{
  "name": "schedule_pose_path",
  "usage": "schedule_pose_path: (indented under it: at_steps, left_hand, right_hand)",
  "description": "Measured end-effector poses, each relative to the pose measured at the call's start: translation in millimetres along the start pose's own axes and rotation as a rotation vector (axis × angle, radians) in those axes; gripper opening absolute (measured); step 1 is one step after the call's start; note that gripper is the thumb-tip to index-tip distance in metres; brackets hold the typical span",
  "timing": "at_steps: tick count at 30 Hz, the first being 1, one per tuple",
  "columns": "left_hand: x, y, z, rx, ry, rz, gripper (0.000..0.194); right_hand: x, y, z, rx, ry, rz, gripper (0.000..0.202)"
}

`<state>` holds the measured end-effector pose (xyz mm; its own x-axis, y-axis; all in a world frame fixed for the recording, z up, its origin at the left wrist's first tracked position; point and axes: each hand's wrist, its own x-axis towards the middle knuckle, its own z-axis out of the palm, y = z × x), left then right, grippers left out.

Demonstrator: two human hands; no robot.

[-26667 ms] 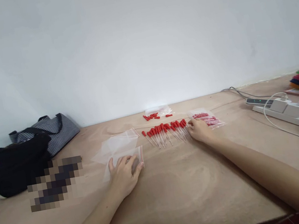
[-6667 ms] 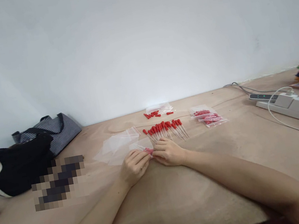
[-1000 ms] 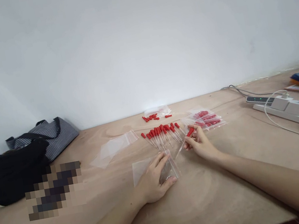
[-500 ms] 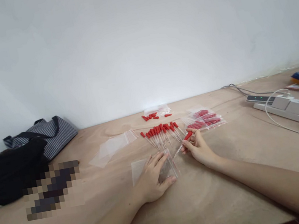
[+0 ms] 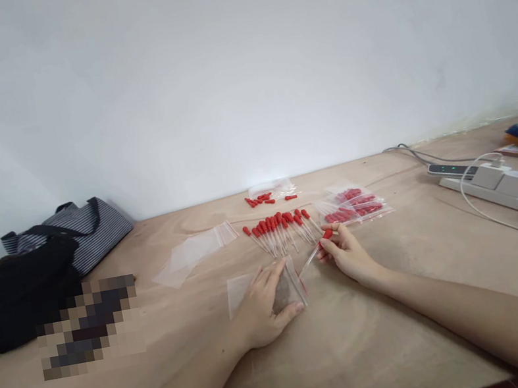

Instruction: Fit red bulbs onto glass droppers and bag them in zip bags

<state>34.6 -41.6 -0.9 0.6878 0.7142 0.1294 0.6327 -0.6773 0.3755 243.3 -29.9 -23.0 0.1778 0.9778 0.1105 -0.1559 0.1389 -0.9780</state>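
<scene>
My left hand (image 5: pixel 266 306) lies with its fingers spread on a clear zip bag (image 5: pixel 240 291), pressing it against the wooden table. Between the fingertips of my right hand (image 5: pixel 347 255) is a glass dropper with a red bulb (image 5: pixel 327 234); its thin tip points down and left to the bag's open edge. Whether the tip is inside the bag I cannot tell. Beyond my hands, several red-bulbed droppers (image 5: pixel 272 228) lie side by side. Filled bags of red-bulbed pieces (image 5: pixel 354 204) are just past my right hand.
Flat clear bags (image 5: pixel 194 255) lie left of the droppers. Loose red bulbs (image 5: pixel 260 200) are near the wall. A power strip (image 5: pixel 509 193) with cables stands on the right, a striped bag (image 5: pixel 95 233) and a black bag (image 5: pixel 31 294) on the left.
My right fingers have shifted slightly over the red bulb, covering more of it. My left hand stays on the bag almost unmoved.
</scene>
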Motion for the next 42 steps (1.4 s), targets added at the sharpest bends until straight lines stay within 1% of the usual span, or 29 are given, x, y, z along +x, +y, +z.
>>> schedule_pose_path:
  at_steps: [4,8,11,15,17,20,22,24,26,28,30,32,34,35,42]
  left_hand:
    - [0,-1,0.7,0.004,-0.003,0.015,0.069]
    - [0,0,-0.2,-0.01,0.011,0.019,0.068]
    - [0,1,-1.1,-0.029,0.029,0.015,0.065]
    - [0,2,-1.7,-0.035,0.068,0.018,0.062]
    - [1,4,-0.8,-0.037,0.086,0.029,0.062]
    - [4,7,1.1,-0.026,0.105,0.038,0.062]
    - [6,8,0.5,0.003,0.124,0.032,0.063]
    - [5,7,-4.2,0.045,0.138,0.026,0.064]
    - [0,2,-13.3,0.077,0.117,0.033,0.062]
    - [-7,-6,-24.4,0.077,0.034,0.064,0.057]
    - [-16,-15,-33.6,0.076,-0.023,0.052,0.052]
    - [-22,-21,-37.8,0.056,-0.111,0.022,0.05]
    - [-24,-23,-36.6,0.022,-0.168,0.002,0.049]
    - [-24,-23,-34.6,0.007,-0.176,-0.002,0.049]
    - [-14,-14,-20.7,-0.023,-0.149,0.026,0.047]
  right_hand:
    - [-1,1,1,0.011,-0.023,0.018,0.046]
    - [-6,3,4,-0.006,-0.097,0.033,0.045]
    - [-7,4,2,-0.125,-0.221,0.019,0.037]
    - [-8,1,-3,-0.326,-0.452,-0.065,0.026]
    - [-9,-1,-3,-0.376,-0.516,-0.089,0.025]
    - [-10,-3,-1,-0.38,-0.528,-0.087,0.026]
    - [-8,-4,-1,-0.387,-0.527,-0.083,0.022]
    - [-5,-3,-2,-0.416,-0.515,-0.075,0.02]
    - [-2,-2,-3,-0.432,-0.49,-0.058,0.02]
    - [0,-1,-5,-0.417,-0.474,-0.034,0.021]
    - [1,-1,-6,-0.398,-0.48,-0.02,0.021]
    - [0,-2,-6,-0.402,-0.5,-0.032,0.02]
    - [-1,-3,-7,-0.425,-0.526,-0.056,0.019]
    - [-1,-4,-7,-0.437,-0.539,-0.066,0.019]
    - [-1,-7,-9,-0.427,-0.626,-0.056,0.017]
